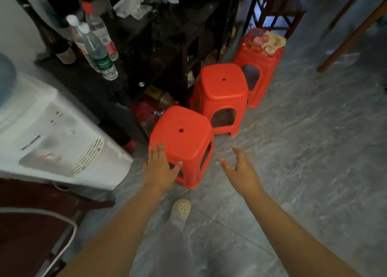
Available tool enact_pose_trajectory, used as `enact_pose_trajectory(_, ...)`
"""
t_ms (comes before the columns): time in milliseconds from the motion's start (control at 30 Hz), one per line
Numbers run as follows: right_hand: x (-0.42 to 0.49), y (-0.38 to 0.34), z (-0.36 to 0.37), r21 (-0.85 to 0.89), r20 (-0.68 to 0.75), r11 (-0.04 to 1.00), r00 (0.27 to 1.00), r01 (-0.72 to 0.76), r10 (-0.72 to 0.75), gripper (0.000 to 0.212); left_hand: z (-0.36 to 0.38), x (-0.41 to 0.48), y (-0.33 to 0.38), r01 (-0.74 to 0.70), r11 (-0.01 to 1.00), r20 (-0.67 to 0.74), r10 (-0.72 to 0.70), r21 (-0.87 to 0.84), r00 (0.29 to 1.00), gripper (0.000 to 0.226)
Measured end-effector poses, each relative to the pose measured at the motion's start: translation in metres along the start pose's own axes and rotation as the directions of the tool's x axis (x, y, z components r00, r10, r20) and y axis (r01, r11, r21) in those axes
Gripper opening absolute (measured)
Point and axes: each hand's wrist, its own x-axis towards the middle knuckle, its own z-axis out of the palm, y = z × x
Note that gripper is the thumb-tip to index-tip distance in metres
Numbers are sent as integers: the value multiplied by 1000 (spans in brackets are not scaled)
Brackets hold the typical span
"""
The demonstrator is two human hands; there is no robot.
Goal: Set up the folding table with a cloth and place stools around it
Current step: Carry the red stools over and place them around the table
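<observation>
Both arms stretch forward. Left hand (159,167) spread open at the nearest red stool (181,138) (near corner). Right hand (240,167) open, beside it.

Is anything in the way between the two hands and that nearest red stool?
Nothing visible. The left hand is already at the nearest red stool; only bare floor separates the open right hand from it.

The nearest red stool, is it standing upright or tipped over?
Upright: the nearest red stool shows its flat seat on top, with its legs down on the floor.
</observation>
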Motion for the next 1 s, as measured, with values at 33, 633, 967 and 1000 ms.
enact_pose_trajectory(33,24,-4,16,4,-1,999,1000,-31,32,70,5,28,-7,-1,1000,15,1,10,1000,93)
enact_pose_trajectory(633,266,56,213,102,36,879,885,-465,464,94,135,329,-98,61,997,220,-70,46,973,108)
enact_pose_trajectory(967,269,85,244,351,58,799,863,-488,502,98,158,340,-98,96,981,113,-78,-167,991,119)
enact_pose_trajectory(1000,267,88,241,380,50,782,855,-494,516,92,159,335,-94,83,982,115,-64,-167,991,119)
